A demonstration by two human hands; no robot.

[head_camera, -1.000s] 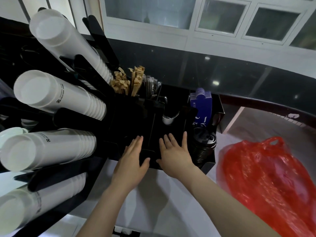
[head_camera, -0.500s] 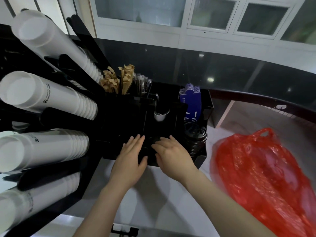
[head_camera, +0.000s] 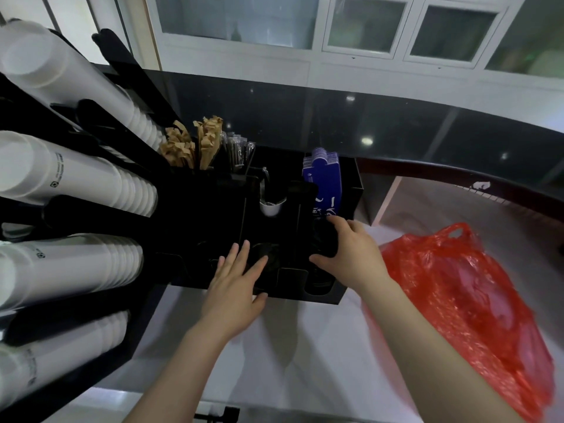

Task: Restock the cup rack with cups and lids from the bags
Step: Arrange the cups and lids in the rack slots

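Note:
A black cup rack (head_camera: 91, 209) on the left holds several stacks of white cups (head_camera: 76, 181) lying on their sides. Beside it stands a black organiser (head_camera: 320, 296) with lid slots. My left hand (head_camera: 235, 285) lies flat, fingers straight, on black lids (head_camera: 268, 257) in the middle slot. My right hand (head_camera: 351, 254) curls round the stack of black lids (head_camera: 323, 239) in the right slot. A red plastic bag (head_camera: 464, 300) lies on the counter to the right.
The organiser also holds brown paper sticks (head_camera: 195, 145), wrapped straws (head_camera: 238, 151), a small white cup (head_camera: 270, 207) and blue sleeves (head_camera: 323, 178). A dark counter ledge (head_camera: 396, 123) runs behind, with windows above. The white countertop (head_camera: 290, 346) lies under my arms.
My right hand moved right from the middle slot to the lid stack in the right slot and closed round it. My left hand stayed flat on the middle slot.

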